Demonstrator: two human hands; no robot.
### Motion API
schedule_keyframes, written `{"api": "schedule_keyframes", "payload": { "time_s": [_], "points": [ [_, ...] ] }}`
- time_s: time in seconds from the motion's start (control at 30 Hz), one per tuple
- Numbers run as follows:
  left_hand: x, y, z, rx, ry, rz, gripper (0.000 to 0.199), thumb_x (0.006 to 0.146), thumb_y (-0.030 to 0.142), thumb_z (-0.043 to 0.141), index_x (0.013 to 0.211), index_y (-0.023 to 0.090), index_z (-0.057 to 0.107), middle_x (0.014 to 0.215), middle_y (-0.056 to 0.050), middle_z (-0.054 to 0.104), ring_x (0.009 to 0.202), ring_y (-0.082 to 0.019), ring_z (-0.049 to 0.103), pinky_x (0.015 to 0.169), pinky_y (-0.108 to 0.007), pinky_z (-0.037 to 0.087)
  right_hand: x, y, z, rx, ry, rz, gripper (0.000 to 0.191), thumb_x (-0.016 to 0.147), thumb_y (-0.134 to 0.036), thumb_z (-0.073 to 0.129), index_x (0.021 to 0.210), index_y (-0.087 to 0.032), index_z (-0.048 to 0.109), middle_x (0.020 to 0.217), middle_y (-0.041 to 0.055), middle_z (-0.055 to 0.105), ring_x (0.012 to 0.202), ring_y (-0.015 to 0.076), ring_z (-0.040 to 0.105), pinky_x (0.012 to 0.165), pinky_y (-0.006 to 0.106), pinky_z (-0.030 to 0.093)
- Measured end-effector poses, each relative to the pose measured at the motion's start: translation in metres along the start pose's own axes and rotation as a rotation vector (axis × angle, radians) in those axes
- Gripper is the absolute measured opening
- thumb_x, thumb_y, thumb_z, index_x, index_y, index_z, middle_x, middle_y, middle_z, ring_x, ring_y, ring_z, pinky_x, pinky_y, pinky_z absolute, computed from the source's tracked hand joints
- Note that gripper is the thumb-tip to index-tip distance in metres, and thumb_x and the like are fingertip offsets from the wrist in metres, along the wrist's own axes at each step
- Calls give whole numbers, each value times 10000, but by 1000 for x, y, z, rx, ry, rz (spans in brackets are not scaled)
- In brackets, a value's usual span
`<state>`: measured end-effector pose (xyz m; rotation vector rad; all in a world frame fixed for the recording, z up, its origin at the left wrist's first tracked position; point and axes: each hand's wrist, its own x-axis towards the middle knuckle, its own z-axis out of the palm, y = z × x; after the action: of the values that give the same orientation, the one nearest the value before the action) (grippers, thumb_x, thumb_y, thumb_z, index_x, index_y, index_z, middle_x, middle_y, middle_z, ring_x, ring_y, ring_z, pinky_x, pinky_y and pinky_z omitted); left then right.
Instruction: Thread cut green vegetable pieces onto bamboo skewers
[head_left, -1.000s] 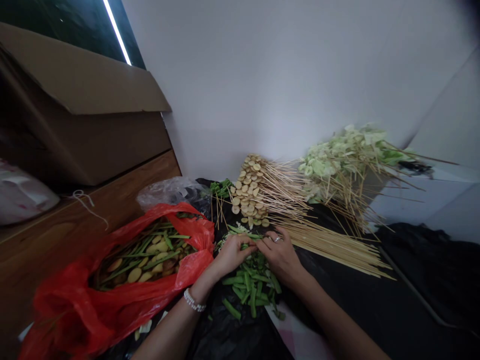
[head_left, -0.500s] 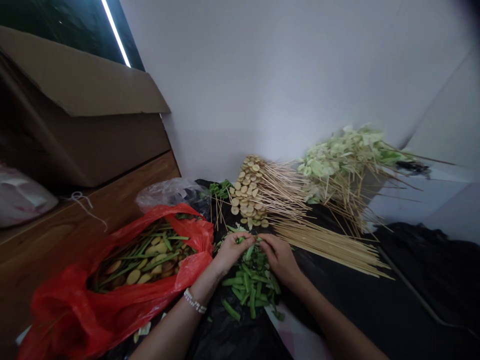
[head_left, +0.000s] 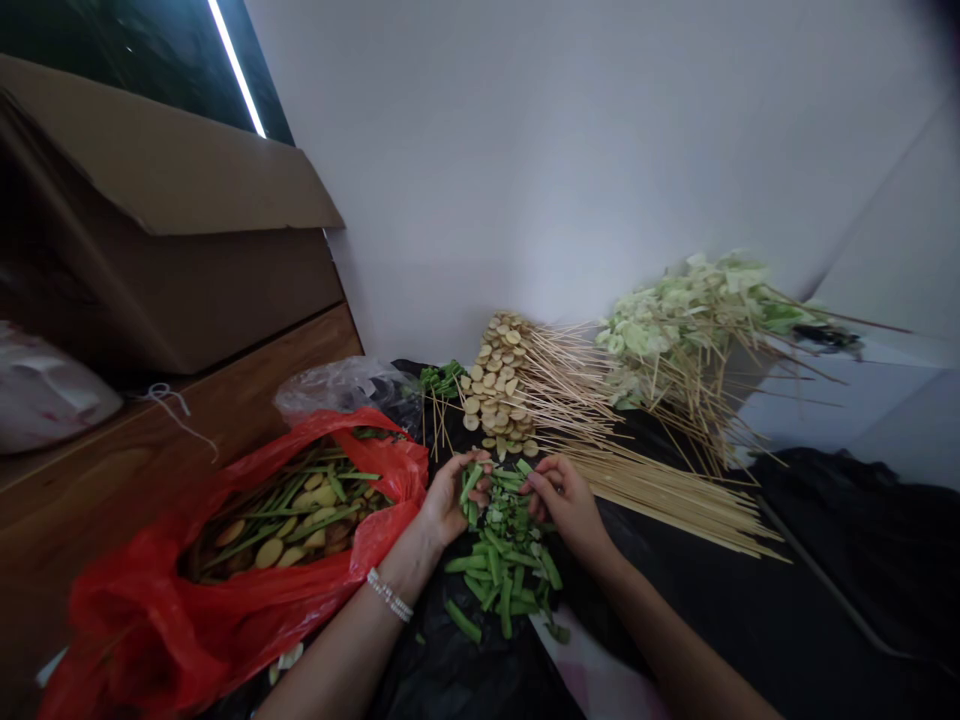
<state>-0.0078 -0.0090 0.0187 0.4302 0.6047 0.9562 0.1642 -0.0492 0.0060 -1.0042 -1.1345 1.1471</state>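
Cut green bean pieces (head_left: 471,483) lie in my left hand (head_left: 448,500), its fingers curled around them. My right hand (head_left: 568,505) pinches another green bean piece (head_left: 525,467) between thumb and fingertips, a short way right of the left hand. Below and between the hands spreads a loose heap of green bean pieces (head_left: 499,575) on black plastic. Finely chopped bits sit at the heap's far end. Whether a skewer is in the left hand I cannot make out.
An open red bag (head_left: 142,610) of sliced vegetables stands left. Behind are skewered potato slices (head_left: 495,375), small green skewers (head_left: 442,380) and cabbage skewers (head_left: 675,310). Bare bamboo skewers (head_left: 690,500) lie right. A cardboard box (head_left: 225,290) stands far left, a wall (head_left: 525,150) behind.
My hands were together at the fingertips and have come apart. The left has turned, showing bean pieces in it; the right has moved right and holds a bean piece.
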Motion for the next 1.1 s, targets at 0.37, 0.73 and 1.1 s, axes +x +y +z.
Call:
{"api": "schedule_keyframes", "payload": {
  "time_s": [0.37,0.73,1.1],
  "points": [
    [2,-7,-1,131,-19,107,252,708,270,754,742,121,553,554,64,428,402,4,316,366,-100,222,5,14,-16,-772,-23,-406,161,905,-274,469,925,-224,621,889,46,675,843,194,614,767,336,467],
    [-2,13,1,-250,91,-41,101,872,91,494,868,96,595,722,-33,569,524,-33,524,408,-73,413,15,31,-18,-1571,-91,-482,83,857,-170,526,837,-196,602,851,69,637,905,234,513,780,363,303],
    [2,8,-6,-80,32,52,164,770,204,694,749,105,565,604,48,445,427,8,382,346,-67,259,17,11,-39,-1275,144,-412,104,832,-165,469,828,-196,569,861,72,638,923,237,529,829,372,336]
  ]
}}
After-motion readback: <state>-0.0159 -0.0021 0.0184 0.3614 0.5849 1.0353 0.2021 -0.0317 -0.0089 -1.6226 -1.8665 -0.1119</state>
